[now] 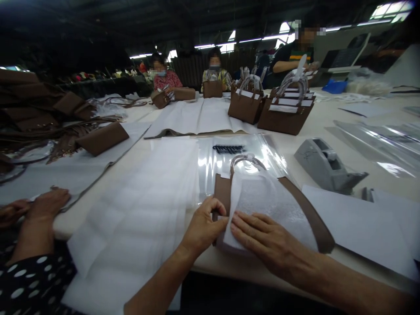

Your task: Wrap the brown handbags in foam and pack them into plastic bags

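A brown handbag (306, 205) lies on the table before me, its wrapped handles (246, 159) pointing away. Over its front is a white foam sheet (274, 197). My right hand (262, 236) rests flat on that sheet, fingers stretched out. At the bag's left edge my left hand (206, 223) is closed, thumb and forefinger pinching close to the sheet's border. A small pale piece shows by the thumb, but what is gripped I cannot make out. Beneath and beyond the bag lies a clear plastic bag (210, 159) with dark print.
White foam sheets (131, 210) are spread at left. A grey tape dispenser (324, 166) and white paper (354, 218) are at right. Two brown handbags (282, 118) stand ahead. Brown pieces (29, 100) pile up far left. A co-worker's hands (49, 203) work nearby; others sit opposite.
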Action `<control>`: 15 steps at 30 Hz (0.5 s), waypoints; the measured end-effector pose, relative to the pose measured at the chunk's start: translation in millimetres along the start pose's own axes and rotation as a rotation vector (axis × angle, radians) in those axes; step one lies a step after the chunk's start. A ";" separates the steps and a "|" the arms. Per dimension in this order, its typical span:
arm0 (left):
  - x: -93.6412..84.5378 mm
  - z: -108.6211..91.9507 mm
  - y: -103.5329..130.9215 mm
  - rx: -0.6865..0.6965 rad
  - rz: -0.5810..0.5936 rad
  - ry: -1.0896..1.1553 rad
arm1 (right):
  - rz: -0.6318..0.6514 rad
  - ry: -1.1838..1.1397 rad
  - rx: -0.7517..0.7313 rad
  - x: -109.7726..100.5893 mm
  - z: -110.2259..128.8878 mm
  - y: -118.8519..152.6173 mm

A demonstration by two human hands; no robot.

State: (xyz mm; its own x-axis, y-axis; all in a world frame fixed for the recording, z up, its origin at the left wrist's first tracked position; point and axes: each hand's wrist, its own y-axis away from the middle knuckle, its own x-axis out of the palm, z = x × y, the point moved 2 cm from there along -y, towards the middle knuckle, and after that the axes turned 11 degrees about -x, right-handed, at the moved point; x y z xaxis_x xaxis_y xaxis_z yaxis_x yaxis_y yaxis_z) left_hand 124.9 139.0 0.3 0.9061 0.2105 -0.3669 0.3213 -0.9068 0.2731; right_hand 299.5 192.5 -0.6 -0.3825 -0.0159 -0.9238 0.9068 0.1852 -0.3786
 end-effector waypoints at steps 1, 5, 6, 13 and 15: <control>1.7 1.0 -0.2 -0.053 0.064 0.066 | 0.011 0.007 -0.009 0.1 0.0 0.4; 5.4 5.2 -0.1 -0.052 0.057 0.140 | 0.032 -0.013 -0.014 -3.9 2.7 -1.5; 4.7 6.3 -0.3 -0.009 -0.008 0.100 | 0.037 -0.016 -0.017 -5.4 4.0 -2.5; -16.4 -12.4 -25.1 0.460 -0.307 -0.506 | 0.063 0.024 -0.015 -7.3 9.0 -7.0; -18.4 -30.3 -47.8 0.656 -0.173 -0.740 | 0.076 0.024 -0.015 -6.0 8.9 -6.9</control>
State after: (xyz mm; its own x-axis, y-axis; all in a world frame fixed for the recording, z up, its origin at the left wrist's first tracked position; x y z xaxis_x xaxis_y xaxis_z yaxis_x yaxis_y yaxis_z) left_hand 101.2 189.5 20.9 0.3908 0.2805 -0.8767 0.0151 -0.9543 -0.2986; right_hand 297.0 182.6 7.0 -0.3166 0.0220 -0.9483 0.9307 0.2001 -0.3061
